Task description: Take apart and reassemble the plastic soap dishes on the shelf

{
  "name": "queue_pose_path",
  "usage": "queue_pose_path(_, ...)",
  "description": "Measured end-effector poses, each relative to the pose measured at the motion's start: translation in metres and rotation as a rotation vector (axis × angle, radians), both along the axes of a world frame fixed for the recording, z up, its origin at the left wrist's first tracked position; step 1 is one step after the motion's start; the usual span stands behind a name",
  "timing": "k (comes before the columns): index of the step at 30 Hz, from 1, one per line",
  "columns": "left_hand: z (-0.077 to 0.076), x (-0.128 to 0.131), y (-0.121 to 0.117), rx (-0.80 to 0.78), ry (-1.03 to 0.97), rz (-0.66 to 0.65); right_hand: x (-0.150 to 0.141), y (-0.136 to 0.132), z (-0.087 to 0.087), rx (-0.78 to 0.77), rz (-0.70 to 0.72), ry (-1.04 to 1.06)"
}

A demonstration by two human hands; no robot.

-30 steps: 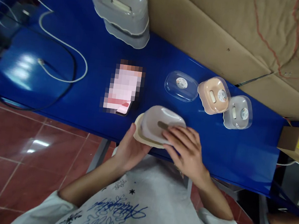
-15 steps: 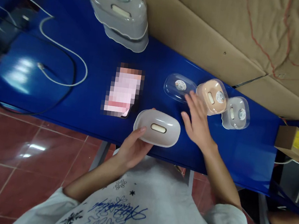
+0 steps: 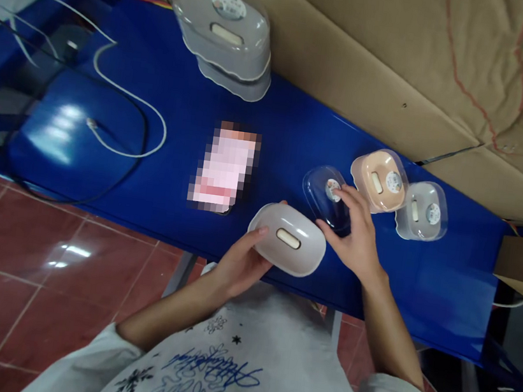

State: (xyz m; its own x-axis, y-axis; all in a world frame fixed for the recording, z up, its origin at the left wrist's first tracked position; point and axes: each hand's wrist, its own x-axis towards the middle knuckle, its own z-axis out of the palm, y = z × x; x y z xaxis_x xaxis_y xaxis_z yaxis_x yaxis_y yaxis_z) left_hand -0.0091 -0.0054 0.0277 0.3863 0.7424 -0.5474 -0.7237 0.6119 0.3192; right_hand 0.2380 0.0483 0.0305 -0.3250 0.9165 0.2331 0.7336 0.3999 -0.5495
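Observation:
My left hand [image 3: 250,253] is closed on the near left end of a pale grey oval plastic box [image 3: 271,241], thumb at the rim. A cream oblong piece [image 3: 288,239] sits in a dark slot in the middle of the box. Just right of it, my right hand [image 3: 358,236] has its thumb and fingers around a clear plastic lid [image 3: 316,189] with a round sticker [image 3: 333,190]. The lid is tilted. Beyond the right hand stand a peach box [image 3: 379,180] and a grey box [image 3: 421,210], each under a clear lid.
Stacked grey boxes [image 3: 233,41] stand at the back left. A blurred-out phone [image 3: 223,172] lies left of the held box. White cable [image 3: 157,111] and black cable cross the blue table [image 3: 279,134]. Brown cardboard [image 3: 355,73] borders the back; a small carton [image 3: 517,265] is beyond the right end.
My right hand has taken hold of the clear lid, which was lying by the peach box. The lid is now tilted and closer to the grey box in my left hand.

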Motion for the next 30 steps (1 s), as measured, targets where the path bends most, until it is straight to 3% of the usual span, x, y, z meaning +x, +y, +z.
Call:
queue_pose_path(7, 0.005, 0.001, 0.006, 0.045, -0.036, -0.019, 0.004, -0.039, 0.019, -0.054, -0.053, 0.137)
queue_pose_path(12, 0.004, 0.011, 0.004, 0.123, 0.0, 0.015, -0.018, -0.068, 0.021, -0.026, 0.147, 0.075)
queue_pose_path(23, 0.008, 0.012, 0.0, 0.346, 0.053, 0.006, -0.023, -0.076, 0.003, 0.164, 0.211, 0.08)
queue_pose_path(30, 0.007, 0.016, -0.002, 0.416, 0.093, 0.007, -0.025, -0.078, -0.011, 0.162, 0.165, 0.136)
